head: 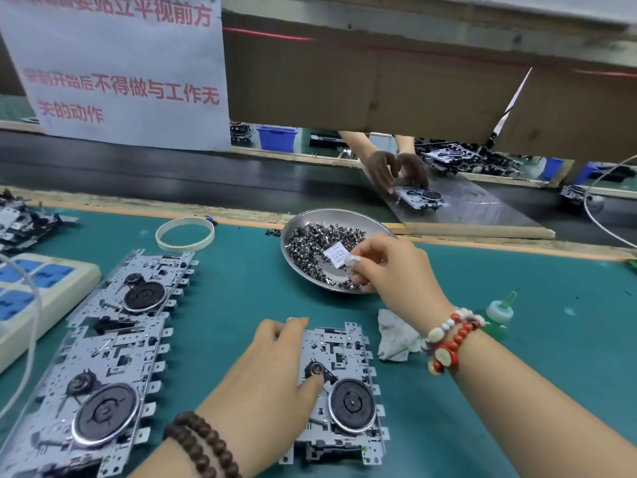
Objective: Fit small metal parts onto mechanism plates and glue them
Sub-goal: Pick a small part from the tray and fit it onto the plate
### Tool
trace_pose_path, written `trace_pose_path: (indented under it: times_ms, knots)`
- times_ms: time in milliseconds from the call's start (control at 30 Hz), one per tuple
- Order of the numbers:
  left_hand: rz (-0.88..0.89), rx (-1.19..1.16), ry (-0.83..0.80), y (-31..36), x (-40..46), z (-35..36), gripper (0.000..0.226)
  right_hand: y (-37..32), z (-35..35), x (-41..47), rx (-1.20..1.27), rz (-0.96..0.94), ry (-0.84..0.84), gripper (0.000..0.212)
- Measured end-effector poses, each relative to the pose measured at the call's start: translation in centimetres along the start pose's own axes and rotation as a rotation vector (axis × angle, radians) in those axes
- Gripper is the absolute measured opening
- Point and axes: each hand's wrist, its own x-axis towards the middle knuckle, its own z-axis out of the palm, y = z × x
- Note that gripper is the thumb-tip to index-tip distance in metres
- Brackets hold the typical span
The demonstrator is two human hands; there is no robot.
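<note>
Picking: right hand [389, 267] reaches into dish [293, 232], fingers curled, probably pinching a part [320, 243]; left hand [272, 370] lies flat on plate [344, 343]. Next: seat part, then glue [499, 310].

teal mat [241, 298], silver dish [293, 236], red-and-cream bracelet [451, 339], green glue bottle [499, 313]

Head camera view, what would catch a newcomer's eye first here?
Probably the round shiny metal dish heaped with small dark metal parts at centre, where the right hand reaches in. Nearer, the left hand rests on a silver mechanism plate with a black round wheel. Two similar plates lie left on the green mat.
</note>
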Motion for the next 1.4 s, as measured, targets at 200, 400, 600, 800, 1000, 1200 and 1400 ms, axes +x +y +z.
trace_pose_path:
  times_ms: [200,400,600,800,1000,1200,1400]
  knots:
    - [-0.051,-0.068,-0.012,-0.7,0.7,0.7,0.068,0.0,-0.7,-4.6,0.154,0.056,-0.155,0.018]
    - [-0.010,-0.022,0.030,-0.6,0.9,0.7,0.061,1.2,-0.8,-5.7,0.172,0.091,-0.215,0.025]
    - [0.091,-0.025,0.170,0.1,2.6,-0.1,0.040,2.0,-0.9,-5.9,0.270,0.105,-0.235,0.022]
    - [0.214,-0.112,0.115,1.5,5.1,0.3,0.007,2.5,-0.6,-6.0,0.359,0.109,-0.219,0.019]
    - [0.242,-0.274,0.095,1.0,5.6,1.1,0.013,3.2,-0.6,-5.9,0.376,0.133,-0.212,0.018]
    - [0.252,-0.306,0.070,0.5,5.7,1.3,0.006,3.0,-0.8,-5.9,0.369,0.135,-0.233,0.019]
    - [0.212,-0.310,0.065,0.1,5.7,1.5,0.010,3.1,-0.3,-6.4,0.280,0.161,-0.197,0.016]
